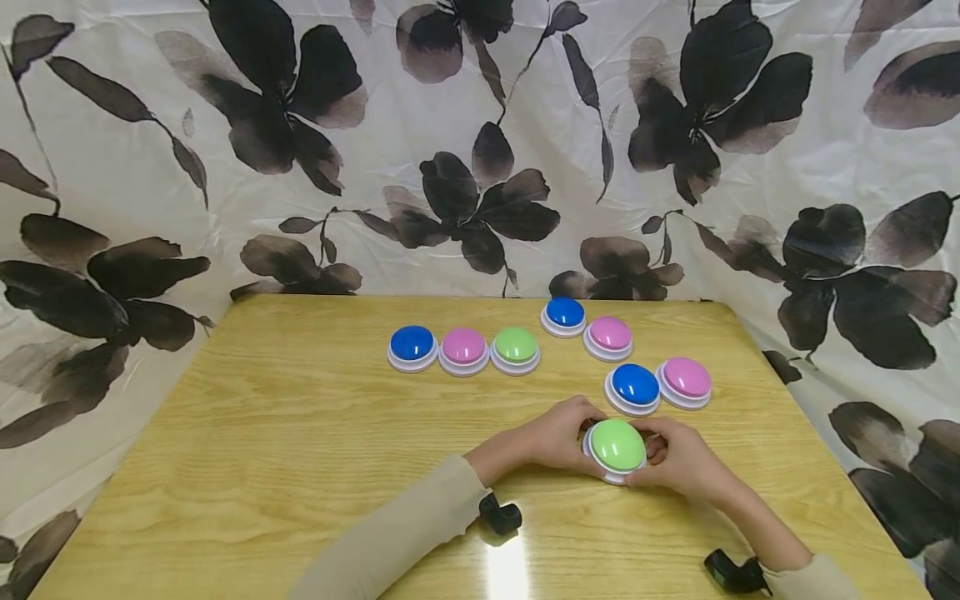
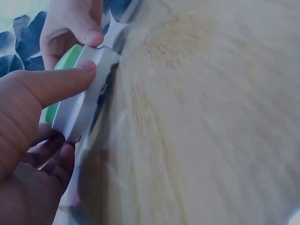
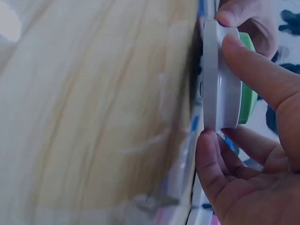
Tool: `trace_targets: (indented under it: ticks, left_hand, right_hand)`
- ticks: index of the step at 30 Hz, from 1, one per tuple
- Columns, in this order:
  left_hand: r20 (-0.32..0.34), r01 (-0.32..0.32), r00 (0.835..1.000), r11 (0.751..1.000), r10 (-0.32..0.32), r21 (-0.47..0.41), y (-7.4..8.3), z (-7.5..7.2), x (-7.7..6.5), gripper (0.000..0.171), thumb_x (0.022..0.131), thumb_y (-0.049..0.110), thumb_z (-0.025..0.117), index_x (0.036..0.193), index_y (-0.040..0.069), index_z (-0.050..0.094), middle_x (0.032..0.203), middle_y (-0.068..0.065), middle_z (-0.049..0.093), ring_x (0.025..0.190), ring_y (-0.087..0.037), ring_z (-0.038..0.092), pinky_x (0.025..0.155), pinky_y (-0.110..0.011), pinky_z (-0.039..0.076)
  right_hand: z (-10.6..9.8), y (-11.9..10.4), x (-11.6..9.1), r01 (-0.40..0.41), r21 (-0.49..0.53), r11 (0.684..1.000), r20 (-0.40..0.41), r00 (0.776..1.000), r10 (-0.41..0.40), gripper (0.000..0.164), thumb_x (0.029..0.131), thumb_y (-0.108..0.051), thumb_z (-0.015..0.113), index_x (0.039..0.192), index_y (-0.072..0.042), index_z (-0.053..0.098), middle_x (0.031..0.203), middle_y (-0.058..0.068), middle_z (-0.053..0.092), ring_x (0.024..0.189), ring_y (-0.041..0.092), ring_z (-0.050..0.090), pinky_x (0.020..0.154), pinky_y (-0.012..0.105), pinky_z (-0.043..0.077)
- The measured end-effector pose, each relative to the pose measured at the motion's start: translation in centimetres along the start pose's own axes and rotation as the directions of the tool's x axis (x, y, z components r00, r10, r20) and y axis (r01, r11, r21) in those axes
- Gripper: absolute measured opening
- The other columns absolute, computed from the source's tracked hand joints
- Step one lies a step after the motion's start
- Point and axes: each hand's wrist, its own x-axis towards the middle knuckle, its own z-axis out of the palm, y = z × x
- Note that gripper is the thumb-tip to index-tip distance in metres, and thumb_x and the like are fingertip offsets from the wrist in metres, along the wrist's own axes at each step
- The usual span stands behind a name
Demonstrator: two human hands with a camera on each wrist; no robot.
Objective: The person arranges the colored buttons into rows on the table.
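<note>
Between both hands is a push button with a green dome (image 1: 618,445) and a white round base (image 3: 222,79). My left hand (image 1: 564,435) grips its left side, thumb on the near edge and fingers behind. From the right, my right hand (image 1: 681,457) pinches the base the same way, as the right wrist view also shows. In the wrist views the base appears raised a little off the tabletop. Just beyond the hands sit a blue push button (image 1: 635,386) and a pink push button (image 1: 687,380), side by side.
Toward the back stand another blue button (image 1: 564,314) and pink button (image 1: 609,336). Left of them, a row holds a blue button (image 1: 412,345), a pink button (image 1: 463,348) and a green button (image 1: 515,347). A floral curtain (image 1: 585,192) hangs behind the wooden table (image 1: 300,433).
</note>
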Motion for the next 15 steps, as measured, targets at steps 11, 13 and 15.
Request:
trace_targets:
  ticks: [11, 13, 15]
  left_hand:
    - [-0.054, 0.063, 0.996, 0.997, -0.066, -0.054, -0.2, -2.4, -4.3, 0.068, 0.070, 0.034, 0.089, 0.125, 0.006, 0.060, 0.108, 0.004, 0.052, 0.098, -0.005, 0.050, 0.085, -0.016, 0.044]
    - [-0.061, 0.071, 0.995, 0.995, -0.075, -0.069, -0.5, -3.0, -5.1, 0.069, 0.069, 0.034, 0.089, 0.125, 0.007, 0.060, 0.107, 0.004, 0.052, 0.097, -0.005, 0.051, 0.085, -0.017, 0.045]
    - [-0.064, 0.083, 0.994, 0.993, -0.088, -0.086, -0.8, -3.4, -5.9, 0.069, 0.069, 0.034, 0.089, 0.126, 0.007, 0.059, 0.106, 0.005, 0.052, 0.096, -0.005, 0.050, 0.083, -0.017, 0.046]
  right_hand:
    - [1.8, -3.2, 1.4, 0.026, -0.033, 0.999, 0.020, 0.999, -0.026, 0.072, 0.064, -0.029, 0.092, 0.125, -0.004, 0.062, 0.092, 0.002, 0.061, 0.080, 0.018, 0.056, 0.067, 0.025, 0.052]
    - [2.1, -3.9, 1.7, 0.055, -0.032, 0.998, 0.027, 0.998, -0.054, 0.072, 0.065, -0.030, 0.091, 0.125, -0.003, 0.062, 0.095, 0.002, 0.062, 0.080, 0.018, 0.057, 0.068, 0.026, 0.052]
    - [2.6, -4.5, 2.1, 0.071, -0.029, 0.997, 0.039, 0.997, -0.070, 0.072, 0.065, -0.031, 0.091, 0.125, -0.004, 0.062, 0.097, 0.001, 0.062, 0.080, 0.018, 0.056, 0.068, 0.026, 0.052]
